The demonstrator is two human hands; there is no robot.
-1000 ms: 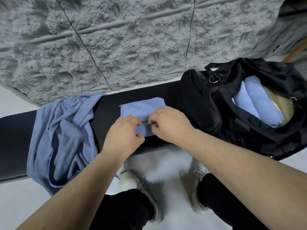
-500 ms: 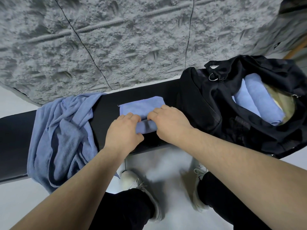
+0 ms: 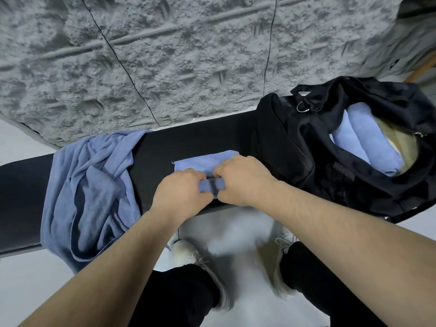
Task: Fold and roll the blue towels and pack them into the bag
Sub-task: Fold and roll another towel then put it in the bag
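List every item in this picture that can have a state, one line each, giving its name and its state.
Small blue towel: folded flat on the bench, near end partly rolled.
Left hand: curled round the roll.
Right hand: curled round the roll.
Blue towel pile: crumpled, draped over the bench edge.
Black bag: open, on the bench.
Rolled towels: two, packed side by side in the bag.

Lighting even and diffuse, moderately bright; source not visible. Soft shadows under the hands and in the folds of the cloth pile point(image 3: 89, 192). Floor point(image 3: 240, 234) and shoes point(image 3: 188, 253) smeared by blur. Wide-angle distortion bends the bench point(image 3: 188, 142) and wall point(image 3: 165, 55) toward the edges. No glare.
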